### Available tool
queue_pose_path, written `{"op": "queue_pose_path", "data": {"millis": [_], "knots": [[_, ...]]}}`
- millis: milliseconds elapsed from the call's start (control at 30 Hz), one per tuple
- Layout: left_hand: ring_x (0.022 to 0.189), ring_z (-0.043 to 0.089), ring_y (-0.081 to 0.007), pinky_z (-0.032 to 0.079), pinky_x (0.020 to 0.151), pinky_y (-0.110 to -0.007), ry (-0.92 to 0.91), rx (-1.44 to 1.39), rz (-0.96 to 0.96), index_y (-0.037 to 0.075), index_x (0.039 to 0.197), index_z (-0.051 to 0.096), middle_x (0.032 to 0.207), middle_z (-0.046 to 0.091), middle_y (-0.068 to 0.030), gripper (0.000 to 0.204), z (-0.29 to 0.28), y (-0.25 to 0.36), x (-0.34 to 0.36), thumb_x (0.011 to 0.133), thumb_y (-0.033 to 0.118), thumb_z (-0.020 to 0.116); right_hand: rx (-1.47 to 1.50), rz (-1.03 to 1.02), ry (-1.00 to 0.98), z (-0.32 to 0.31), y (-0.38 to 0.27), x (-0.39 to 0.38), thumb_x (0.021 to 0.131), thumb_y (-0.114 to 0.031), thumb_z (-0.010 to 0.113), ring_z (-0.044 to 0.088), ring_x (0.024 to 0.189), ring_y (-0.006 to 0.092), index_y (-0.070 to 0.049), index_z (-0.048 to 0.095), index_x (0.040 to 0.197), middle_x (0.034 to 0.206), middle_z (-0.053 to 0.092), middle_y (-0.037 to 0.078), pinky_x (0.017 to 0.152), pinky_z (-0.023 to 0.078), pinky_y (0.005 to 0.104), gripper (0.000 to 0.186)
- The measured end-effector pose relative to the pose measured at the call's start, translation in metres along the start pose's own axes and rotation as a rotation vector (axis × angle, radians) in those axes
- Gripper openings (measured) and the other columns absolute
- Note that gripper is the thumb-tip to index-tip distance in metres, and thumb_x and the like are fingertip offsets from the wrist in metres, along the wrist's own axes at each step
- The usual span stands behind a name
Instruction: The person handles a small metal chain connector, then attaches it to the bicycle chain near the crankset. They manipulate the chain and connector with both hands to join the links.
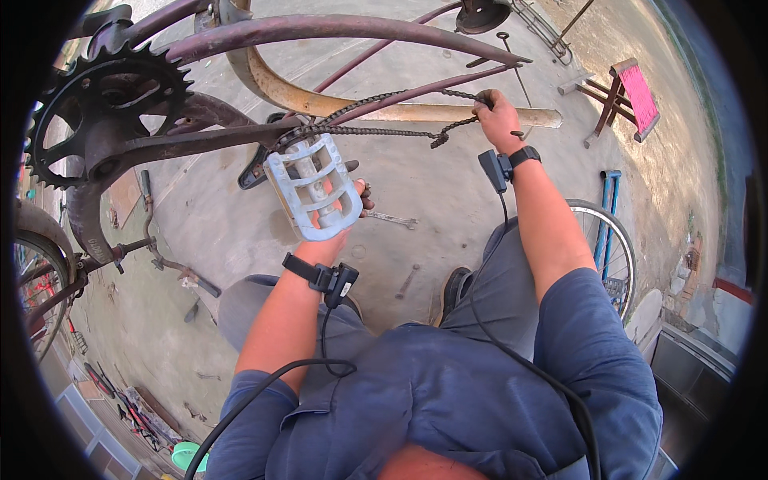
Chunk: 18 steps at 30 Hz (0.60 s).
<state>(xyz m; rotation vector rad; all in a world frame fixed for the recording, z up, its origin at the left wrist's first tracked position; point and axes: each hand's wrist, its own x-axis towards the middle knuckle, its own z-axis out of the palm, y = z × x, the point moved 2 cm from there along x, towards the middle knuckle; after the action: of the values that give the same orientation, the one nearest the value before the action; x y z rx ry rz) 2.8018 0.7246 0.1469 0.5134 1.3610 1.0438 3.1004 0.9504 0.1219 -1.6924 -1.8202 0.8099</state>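
A dark maroon bicycle frame hangs upside down in front of me. My left hand grips its grey plastic pedal from below, fingers wrapped around the far side. My right hand is closed on the loose end of the black bicycle chain, which runs left toward the pedal crank. The toothed black chainring sits at the upper left with no chain on it. Both wrists carry a black strap with a small device and cable.
Tools lie on the concrete ground: a spanner, a short rod, a long lever. A pink-topped wooden stool stands far right, a bicycle wheel beside my right leg, another wheel at left.
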Motion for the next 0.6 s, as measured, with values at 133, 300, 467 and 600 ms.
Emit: {"op": "queue_pose_path", "data": {"millis": [133, 300, 467, 600], "knots": [[0.078, 0.064, -0.0163, 0.050, 0.065, -0.030, -0.006, 0.056, 0.006, 0.009, 0.154, 0.033, 0.098, 0.062, -0.0085, 0.063, 0.025, 0.023, 0.008, 0.096, 0.015, 0.057, 0.032, 0.028, -0.092, -0.012, -0.008, -0.004, 0.092, -0.017, 0.066, 0.067, 0.092, 0.0254, -0.001, 0.064, 0.110, 0.099, 0.072, 0.015, 0.085, 0.052, 0.0359, 0.024], [0.079, 0.065, -0.0161, 0.051, 0.064, -0.029, 0.015, -0.003, 0.047, 0.005, 0.144, 0.043, 0.100, 0.063, -0.0082, 0.052, 0.043, 0.035, 0.029, 0.096, 0.017, 0.059, 0.006, 0.008, -0.136, -0.008, -0.016, -0.010, 0.092, -0.018, 0.067, 0.068, 0.097, 0.0284, -0.002, 0.065, 0.111, 0.102, 0.072, 0.016, 0.088, 0.052, 0.0376, 0.025], [0.072, 0.066, -0.0125, 0.050, 0.060, -0.025, -0.114, 0.028, -0.009, 0.004, 0.130, 0.059, 0.091, 0.065, -0.0049, 0.036, 0.068, 0.034, 0.032, 0.097, 0.019, 0.059, -0.020, 0.031, -0.208, 0.008, -0.005, -0.014, 0.094, -0.018, 0.067, 0.066, 0.088, 0.0180, -0.001, 0.063, 0.113, 0.099, 0.071, 0.009, 0.081, 0.052, 0.0331, 0.026], [0.072, 0.065, -0.0119, 0.050, 0.061, -0.026, -0.156, 0.033, 0.114, 0.000, 0.113, 0.066, 0.086, 0.065, -0.0033, 0.026, 0.090, 0.042, 0.023, 0.098, 0.020, 0.059, 0.090, 0.093, -0.255, 0.024, 0.007, -0.013, 0.093, -0.018, 0.067, 0.067, 0.093, 0.0243, 0.000, 0.064, 0.112, 0.101, 0.071, 0.014, 0.083, 0.052, 0.0356, 0.027]]}}
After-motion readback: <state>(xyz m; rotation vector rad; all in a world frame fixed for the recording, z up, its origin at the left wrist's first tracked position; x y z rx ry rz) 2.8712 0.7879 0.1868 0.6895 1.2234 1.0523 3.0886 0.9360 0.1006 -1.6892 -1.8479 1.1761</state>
